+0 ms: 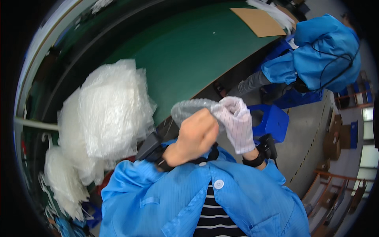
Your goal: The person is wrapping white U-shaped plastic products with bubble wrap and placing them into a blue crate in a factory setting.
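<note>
A clear bubble wrap bag (184,109) arches up between my two hands, above the table's near edge. My left hand (196,136) is bare and closed in a fist against the near side of the bag, its fingertips turned away from view. My right hand (237,123) wears a white glove with thin stripes. Its fingers are bent and pinch the right end of the bag. To the left, a thick stack of clear bubble wrap bags (114,110) lies on the green table (177,55).
More clear bags (65,179) hang in a bunch at lower left. A flat cardboard sheet (258,22) lies at the table's far right. Beyond the table edge, a person in a blue smock (327,55) bends over blue crates. A blue plastic stool (275,123) stands behind my right hand.
</note>
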Demonstrator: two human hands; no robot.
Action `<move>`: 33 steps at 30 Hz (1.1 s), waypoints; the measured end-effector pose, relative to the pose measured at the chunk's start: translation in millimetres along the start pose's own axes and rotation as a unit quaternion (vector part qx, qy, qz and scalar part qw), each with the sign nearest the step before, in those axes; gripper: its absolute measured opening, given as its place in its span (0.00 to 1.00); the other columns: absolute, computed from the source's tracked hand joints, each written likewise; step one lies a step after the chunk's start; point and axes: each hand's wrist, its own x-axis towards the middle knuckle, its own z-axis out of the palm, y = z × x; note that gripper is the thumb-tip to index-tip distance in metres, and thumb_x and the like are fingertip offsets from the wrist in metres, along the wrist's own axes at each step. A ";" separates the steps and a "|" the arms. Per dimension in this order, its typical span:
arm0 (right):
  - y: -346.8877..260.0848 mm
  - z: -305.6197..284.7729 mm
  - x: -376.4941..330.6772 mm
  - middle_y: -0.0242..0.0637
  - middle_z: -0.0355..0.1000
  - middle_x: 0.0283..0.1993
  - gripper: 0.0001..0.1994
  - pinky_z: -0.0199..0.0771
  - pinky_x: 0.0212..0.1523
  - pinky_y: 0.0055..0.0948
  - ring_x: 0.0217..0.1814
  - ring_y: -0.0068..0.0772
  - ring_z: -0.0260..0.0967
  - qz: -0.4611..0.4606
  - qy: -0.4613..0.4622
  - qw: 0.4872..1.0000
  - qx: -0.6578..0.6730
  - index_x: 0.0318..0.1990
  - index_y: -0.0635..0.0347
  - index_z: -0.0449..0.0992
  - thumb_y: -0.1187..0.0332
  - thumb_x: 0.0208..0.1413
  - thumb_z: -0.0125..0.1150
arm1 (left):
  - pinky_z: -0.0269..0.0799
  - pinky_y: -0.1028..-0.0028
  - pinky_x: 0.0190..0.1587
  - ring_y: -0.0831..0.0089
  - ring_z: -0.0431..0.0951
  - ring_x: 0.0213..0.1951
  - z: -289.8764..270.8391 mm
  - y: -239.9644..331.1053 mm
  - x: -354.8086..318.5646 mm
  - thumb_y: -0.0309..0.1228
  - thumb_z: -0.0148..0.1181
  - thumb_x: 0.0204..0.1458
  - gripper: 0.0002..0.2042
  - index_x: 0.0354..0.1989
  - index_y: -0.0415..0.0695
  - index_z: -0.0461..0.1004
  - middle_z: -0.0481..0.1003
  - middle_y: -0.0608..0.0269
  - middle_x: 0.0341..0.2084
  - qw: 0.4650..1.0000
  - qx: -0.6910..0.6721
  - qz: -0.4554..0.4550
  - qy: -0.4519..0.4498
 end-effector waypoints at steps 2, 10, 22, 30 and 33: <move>2.3 -0.3 -5.6 0.31 0.70 0.30 0.08 0.69 0.30 0.15 0.30 0.15 0.67 0.048 0.020 0.995 0.079 0.36 0.66 0.67 0.75 0.52 0.59 | 0.68 0.69 0.36 0.56 0.72 0.33 21.9 -45.8 -7.6 0.25 0.51 0.47 0.05 0.30 0.40 0.71 0.72 0.52 0.29 0.952 -0.006 -0.220 -0.211; -10.0 -12.2 -43.4 0.30 0.69 0.26 0.06 0.61 0.18 0.15 0.20 0.14 0.62 0.277 -0.091 0.929 0.230 0.31 0.60 0.68 0.71 0.50 0.59 | 0.67 0.70 0.48 0.62 0.68 0.47 83.2 -87.2 -66.0 0.25 0.52 0.45 0.14 0.42 0.41 0.69 0.69 0.56 0.43 0.954 -0.121 0.087 -0.262; 43.8 -66.9 -75.9 0.27 0.64 0.20 0.07 0.55 0.14 0.15 0.16 0.15 0.58 0.274 0.094 0.890 0.352 0.30 0.59 0.69 0.68 0.49 0.61 | 0.71 0.61 0.39 0.49 0.73 0.35 117.9 -115.1 -94.9 0.19 0.51 0.41 0.14 0.40 0.36 0.69 0.72 0.46 0.35 0.852 0.060 0.065 -0.516; 45.5 -78.5 -88.6 0.27 0.66 0.23 0.05 0.56 0.14 0.15 0.18 0.14 0.59 0.269 0.063 0.896 0.348 0.30 0.59 0.69 0.70 0.50 0.58 | 0.64 0.66 0.50 0.55 0.68 0.45 120.8 -100.2 -91.0 0.27 0.58 0.40 0.18 0.42 0.39 0.69 0.69 0.51 0.41 0.877 0.027 0.040 -0.478; 45.8 -81.6 -89.1 0.28 0.67 0.25 0.02 0.58 0.15 0.13 0.18 0.13 0.60 0.258 0.112 0.873 0.398 0.30 0.59 0.68 0.76 0.50 0.54 | 0.63 0.65 0.53 0.51 0.67 0.49 116.5 -76.1 -73.3 0.23 0.60 0.37 0.23 0.47 0.39 0.68 0.69 0.47 0.44 0.892 -0.021 0.005 -0.451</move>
